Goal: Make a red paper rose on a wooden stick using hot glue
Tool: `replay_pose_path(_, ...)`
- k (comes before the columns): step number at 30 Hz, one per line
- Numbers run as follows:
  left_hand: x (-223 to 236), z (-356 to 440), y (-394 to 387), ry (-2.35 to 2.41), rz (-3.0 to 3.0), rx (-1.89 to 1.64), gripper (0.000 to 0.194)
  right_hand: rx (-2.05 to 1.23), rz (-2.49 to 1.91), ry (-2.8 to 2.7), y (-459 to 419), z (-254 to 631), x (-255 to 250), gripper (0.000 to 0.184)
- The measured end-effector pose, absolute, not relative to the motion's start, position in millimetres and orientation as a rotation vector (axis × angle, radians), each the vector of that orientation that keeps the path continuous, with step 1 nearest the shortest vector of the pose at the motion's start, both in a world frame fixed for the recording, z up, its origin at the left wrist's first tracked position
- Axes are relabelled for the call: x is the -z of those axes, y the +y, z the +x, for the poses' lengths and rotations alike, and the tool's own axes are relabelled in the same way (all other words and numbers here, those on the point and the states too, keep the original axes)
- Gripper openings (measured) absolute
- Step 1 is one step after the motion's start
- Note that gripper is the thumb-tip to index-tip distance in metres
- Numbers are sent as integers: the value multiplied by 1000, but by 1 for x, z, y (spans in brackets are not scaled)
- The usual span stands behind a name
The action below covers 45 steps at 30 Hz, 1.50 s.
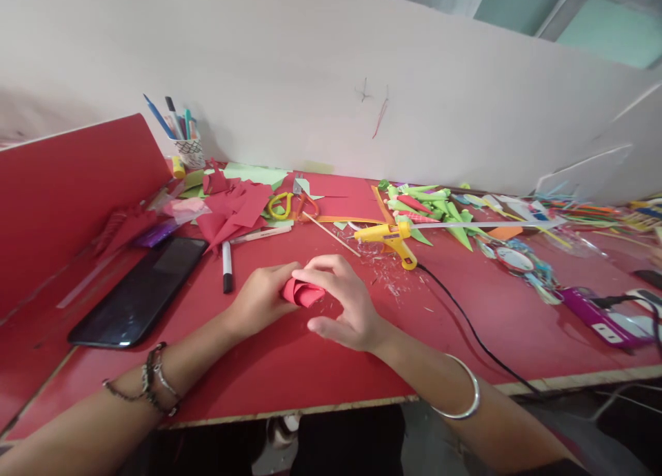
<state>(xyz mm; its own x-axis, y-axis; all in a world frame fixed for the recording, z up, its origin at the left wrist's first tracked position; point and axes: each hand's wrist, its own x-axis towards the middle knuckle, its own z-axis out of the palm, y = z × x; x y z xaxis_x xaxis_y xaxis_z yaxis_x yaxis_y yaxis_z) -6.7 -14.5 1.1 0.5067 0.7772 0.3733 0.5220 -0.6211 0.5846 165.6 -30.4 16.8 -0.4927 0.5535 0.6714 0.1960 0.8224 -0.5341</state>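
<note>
A piece of red paper (305,294), curled into a roll with its open end toward me, is held just above the table. My left hand (265,293) is closed around the roll's left side. Over its right side arches my right hand (347,303), thumb well apart from the fingers. The right fingertips reach the roll's upper edge; whether they press on it I cannot tell. Beyond my hands lie a yellow glue gun (387,237) with a long clear glue stick in its back, and a thin wooden stick (331,233).
A black phone (139,293) and a marker (227,268) lie left. Red paper scraps (238,210), scissors (292,205) and a pen cup (190,152) stand behind. Green paper cones (432,203) are at back right. A black cord (465,317) crosses toward the front edge; a purple power strip (600,317) sits right.
</note>
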Motion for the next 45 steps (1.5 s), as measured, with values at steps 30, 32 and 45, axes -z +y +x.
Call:
replay_pose_path(30,-1,-8,-16,888,2558,-924,8,-532,-584,-2136,-29,167,-16,33)
replay_pose_path(32,-6,-7,-18,880,2418,-939,7,-572,-548,-2116,-28,166,-15,45)
replay_pose_path(45,-8,-5,-17,772,2219,-1071,23,-590,-644,-2195,-30,164,-19,62)
